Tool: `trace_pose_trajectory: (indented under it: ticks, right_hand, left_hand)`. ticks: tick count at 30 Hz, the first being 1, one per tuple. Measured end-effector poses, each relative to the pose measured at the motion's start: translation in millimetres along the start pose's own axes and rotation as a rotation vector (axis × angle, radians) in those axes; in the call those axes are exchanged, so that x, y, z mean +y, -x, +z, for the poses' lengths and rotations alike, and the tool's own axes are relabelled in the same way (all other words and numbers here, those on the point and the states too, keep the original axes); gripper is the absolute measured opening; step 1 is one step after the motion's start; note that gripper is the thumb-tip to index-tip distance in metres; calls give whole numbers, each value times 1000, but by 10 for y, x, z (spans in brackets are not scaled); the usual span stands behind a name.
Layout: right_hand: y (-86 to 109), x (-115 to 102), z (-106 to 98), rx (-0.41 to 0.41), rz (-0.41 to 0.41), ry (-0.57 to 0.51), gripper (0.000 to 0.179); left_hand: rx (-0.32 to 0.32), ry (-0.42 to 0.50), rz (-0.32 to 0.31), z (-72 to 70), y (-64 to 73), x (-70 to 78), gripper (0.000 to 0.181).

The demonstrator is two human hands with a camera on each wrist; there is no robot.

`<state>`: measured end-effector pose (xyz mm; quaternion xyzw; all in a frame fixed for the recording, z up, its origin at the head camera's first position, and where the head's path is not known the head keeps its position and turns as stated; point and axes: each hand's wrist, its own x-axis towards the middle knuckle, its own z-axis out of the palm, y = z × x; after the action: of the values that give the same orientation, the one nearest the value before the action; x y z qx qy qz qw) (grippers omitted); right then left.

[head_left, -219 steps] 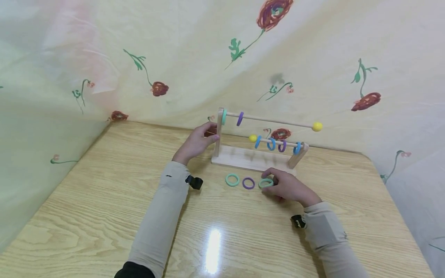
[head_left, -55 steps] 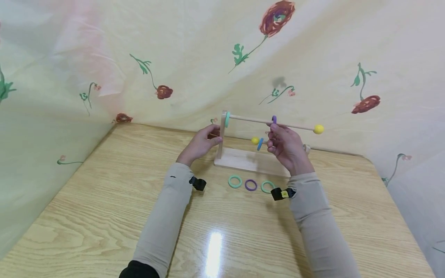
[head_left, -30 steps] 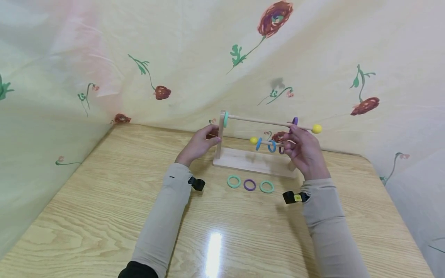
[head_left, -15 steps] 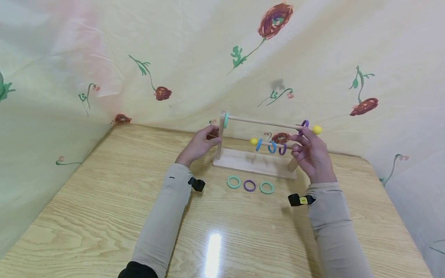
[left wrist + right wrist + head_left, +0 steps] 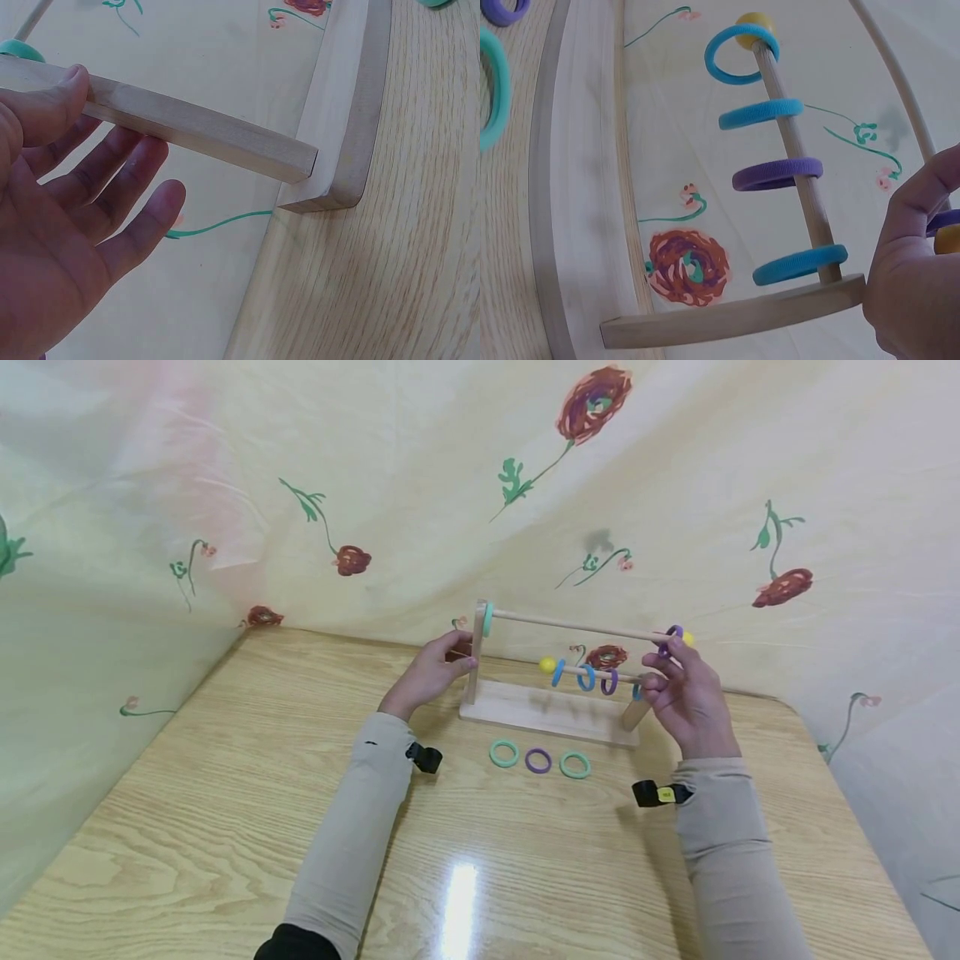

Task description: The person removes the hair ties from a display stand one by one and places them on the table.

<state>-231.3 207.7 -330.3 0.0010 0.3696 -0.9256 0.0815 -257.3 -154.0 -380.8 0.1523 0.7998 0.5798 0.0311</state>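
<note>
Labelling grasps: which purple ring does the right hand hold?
The upper purple ring, on the upper rod, pinched by the right hand. The lower purple ring hangs on the lower rod; the loose purple ring lies on the table.

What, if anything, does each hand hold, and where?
Left hand: tall post, near mid-height. Right hand: rim of the purple ring on the upper rod.

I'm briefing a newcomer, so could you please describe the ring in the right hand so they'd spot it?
On the table stands a wooden rack. Follow its upper rod to the yellow ball. Beside that, in the right hand, is the purple ring; its only neighbour on the rod is a green ring.
</note>
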Motion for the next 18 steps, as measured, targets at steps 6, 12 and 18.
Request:
trace_pose_trajectory:
  ticks: [6,12,18]
  right_hand:
    - [-8,-43,-39,8,3,-15,15]
    - [-14,-77,-74,-3,15,-21,17]
    - [-11,-118,-90,-6,17,-46,19]
  left_hand:
    - [2,-7,-4,-3,-12,-1,34]
    - [4,-15,-3,-6,-28,0,35]
    - [1,-13,-4,-6,-53,-7,36]
